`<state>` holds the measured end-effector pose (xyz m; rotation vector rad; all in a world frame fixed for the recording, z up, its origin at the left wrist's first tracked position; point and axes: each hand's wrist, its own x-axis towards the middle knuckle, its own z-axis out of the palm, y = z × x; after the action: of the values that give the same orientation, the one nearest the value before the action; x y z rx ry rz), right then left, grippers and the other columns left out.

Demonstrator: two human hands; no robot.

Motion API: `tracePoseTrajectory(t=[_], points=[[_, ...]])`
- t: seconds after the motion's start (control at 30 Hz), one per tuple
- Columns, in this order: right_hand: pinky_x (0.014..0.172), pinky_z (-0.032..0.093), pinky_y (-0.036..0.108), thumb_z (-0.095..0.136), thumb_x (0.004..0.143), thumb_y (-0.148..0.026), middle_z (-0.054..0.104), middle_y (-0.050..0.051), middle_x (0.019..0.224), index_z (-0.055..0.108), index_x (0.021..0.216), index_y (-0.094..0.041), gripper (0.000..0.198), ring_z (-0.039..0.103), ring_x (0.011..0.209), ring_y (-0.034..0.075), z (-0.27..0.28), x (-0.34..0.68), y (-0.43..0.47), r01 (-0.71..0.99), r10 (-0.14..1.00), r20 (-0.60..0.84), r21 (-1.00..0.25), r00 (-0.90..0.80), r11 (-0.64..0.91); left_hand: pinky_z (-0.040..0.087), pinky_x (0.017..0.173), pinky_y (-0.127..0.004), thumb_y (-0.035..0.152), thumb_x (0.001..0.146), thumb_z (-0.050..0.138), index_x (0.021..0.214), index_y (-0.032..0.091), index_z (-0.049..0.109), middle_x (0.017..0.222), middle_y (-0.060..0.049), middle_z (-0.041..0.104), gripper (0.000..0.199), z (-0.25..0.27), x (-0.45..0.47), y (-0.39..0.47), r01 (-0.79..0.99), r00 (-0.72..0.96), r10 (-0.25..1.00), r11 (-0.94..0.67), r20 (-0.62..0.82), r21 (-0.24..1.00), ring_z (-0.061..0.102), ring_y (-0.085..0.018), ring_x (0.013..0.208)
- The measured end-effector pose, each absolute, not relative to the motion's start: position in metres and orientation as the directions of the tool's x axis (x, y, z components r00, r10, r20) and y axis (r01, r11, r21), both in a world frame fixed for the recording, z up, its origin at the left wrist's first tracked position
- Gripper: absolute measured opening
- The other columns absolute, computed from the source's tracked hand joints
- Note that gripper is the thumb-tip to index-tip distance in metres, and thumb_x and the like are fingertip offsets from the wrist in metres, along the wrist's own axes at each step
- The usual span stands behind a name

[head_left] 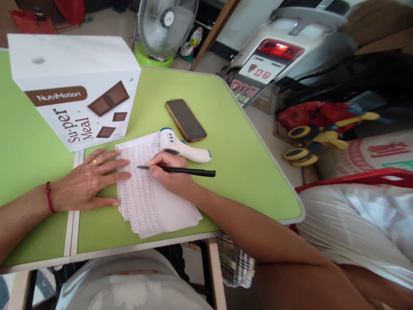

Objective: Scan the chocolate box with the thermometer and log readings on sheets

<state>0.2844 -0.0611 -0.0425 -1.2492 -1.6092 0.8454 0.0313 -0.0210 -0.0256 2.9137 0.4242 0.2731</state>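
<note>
A stack of paper sheets (151, 206) covered in rows of small handwriting lies near the front edge of the green table. My left hand (88, 178) rests flat, fingers spread, with its fingertips on the left side of the sheets. My right hand (171, 172) is closed around a black pen (196, 172), whose tip points left at the written rows; I cannot tell whether it touches the paper. Just beyond that hand, a white and blue infrared thermometer (183, 148) lies on the top of the sheets and the table. Farther back is a dark smartphone (186, 120) in a brown case.
A large white box (77, 90) stands on the green table (245, 172), left of the phone. Behind the table are a fan (167, 19) and a scooter (274, 51). A red chair (364, 176) with white cloth over it stands at the right.
</note>
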Motion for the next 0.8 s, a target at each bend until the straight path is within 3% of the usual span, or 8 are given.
tracePoseTrajectory(t=[0.8], points=[[0.049,0.039,0.024,0.059,0.076,-0.021,0.058,-0.003,0.059,0.061,0.07,-0.019,0.007,0.048,0.052,0.009,-0.047,0.2859,-0.0619,0.308,0.947,0.276,-0.898,-0.162,0.314,0.025,0.115,-0.06,0.054,0.096,0.05,0.137,0.016,0.05,0.149,-0.016,0.044,0.056,-0.0251,0.0316,-0.0212,0.257,0.944,0.289,-0.947,0.161,0.195,0.031,-0.038,0.142]])
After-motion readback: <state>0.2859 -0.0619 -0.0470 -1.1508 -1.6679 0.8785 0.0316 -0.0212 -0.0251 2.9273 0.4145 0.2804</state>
